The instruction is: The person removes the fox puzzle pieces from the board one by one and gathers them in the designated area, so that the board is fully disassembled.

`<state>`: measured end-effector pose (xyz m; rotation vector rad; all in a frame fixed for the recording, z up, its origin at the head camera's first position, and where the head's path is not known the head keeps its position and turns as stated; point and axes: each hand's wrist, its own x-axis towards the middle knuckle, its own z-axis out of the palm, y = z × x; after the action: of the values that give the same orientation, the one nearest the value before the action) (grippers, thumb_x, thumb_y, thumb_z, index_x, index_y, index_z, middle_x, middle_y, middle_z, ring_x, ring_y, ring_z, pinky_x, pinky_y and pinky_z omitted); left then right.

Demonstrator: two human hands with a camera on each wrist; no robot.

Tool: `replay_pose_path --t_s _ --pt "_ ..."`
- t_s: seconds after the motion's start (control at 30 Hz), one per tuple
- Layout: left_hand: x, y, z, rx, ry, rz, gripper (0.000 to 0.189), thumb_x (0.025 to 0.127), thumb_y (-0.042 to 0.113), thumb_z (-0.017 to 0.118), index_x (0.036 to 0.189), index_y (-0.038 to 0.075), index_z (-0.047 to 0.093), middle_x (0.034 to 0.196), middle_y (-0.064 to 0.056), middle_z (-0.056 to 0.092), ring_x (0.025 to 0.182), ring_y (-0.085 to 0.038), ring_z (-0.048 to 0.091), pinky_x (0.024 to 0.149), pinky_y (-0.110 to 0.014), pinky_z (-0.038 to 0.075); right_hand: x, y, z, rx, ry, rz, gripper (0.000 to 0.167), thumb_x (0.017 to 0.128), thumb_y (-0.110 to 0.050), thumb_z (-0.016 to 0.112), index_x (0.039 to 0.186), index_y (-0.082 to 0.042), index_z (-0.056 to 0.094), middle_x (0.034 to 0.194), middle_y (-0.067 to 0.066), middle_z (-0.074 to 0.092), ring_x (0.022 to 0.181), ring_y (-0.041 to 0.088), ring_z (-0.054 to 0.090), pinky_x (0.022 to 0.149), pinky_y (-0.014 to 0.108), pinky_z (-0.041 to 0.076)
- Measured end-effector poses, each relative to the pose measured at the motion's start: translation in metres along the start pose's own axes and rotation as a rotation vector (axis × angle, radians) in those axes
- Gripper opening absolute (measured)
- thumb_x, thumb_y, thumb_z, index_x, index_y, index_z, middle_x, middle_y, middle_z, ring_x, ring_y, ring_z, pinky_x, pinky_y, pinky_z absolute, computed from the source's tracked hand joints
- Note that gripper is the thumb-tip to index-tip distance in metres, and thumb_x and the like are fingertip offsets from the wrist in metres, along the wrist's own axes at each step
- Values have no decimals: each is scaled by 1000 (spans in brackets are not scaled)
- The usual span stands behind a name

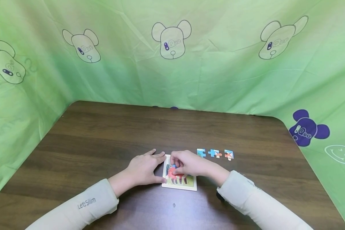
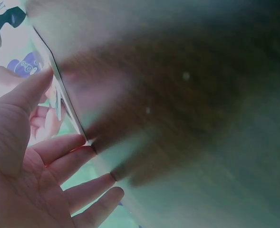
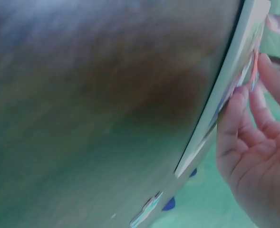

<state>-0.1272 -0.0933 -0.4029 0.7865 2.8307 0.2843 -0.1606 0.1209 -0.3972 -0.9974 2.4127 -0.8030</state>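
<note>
A small jigsaw puzzle in a pale frame (image 1: 180,188) lies on the table, its picture showing a red-orange animal with striped legs on a yellow-green ground. My left hand (image 1: 143,169) rests at its left side, fingers spread and fairly straight; the thumb and index fingertips touch the frame's left rim. Over the puzzle, my right hand (image 1: 191,163) pinches a red-orange puzzle piece (image 3: 255,71) between thumb and fingers. That piece is tilted up against the picture in the right wrist view. The right hand hides the upper right of the puzzle.
Right of the frame lie three loose puzzle pieces in a row: a blue one (image 1: 200,152), a blue and orange one (image 1: 215,153), and an orange and white one (image 1: 228,154). A green printed curtain (image 1: 172,83) hangs behind the brown table (image 1: 118,127).
</note>
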Motion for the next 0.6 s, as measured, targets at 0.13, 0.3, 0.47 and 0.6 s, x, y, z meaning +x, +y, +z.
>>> replay_pose_path --t_s 0.13,0.3,0.47,0.6 --pt "0 0 0 6 -2 -2 79 77 61 75 143 21 55 150 2 51 143 -31 44 97 -52 52 3 -4 3 -46 19 29 22 81 -7 78 86 -10 57 68 -6 49 58 1 44 58 18 41" --pt "0 0 -1 -2 -5 -8 78 77 60 75 143 22 56 150 2 52 143 -31 44 96 -53 52 5 -7 4 -73 22 62 23 80 -6 78 85 -11 56 69 -4 50 61 3 45 58 18 40" --pt "-1 1 0 -5 6 -8 75 80 60 72 142 22 56 149 1 53 142 -32 46 95 -53 53 5 -8 5 -62 15 86 22 81 -5 78 85 -11 57 69 -4 50 62 4 46 58 19 41" --pt "0 3 0 6 20 -8 74 79 60 73 141 22 57 148 1 55 141 -32 47 93 -53 54 4 -9 4 -58 14 88 22 81 -4 77 86 -11 57 68 -4 50 61 4 46 57 19 41"
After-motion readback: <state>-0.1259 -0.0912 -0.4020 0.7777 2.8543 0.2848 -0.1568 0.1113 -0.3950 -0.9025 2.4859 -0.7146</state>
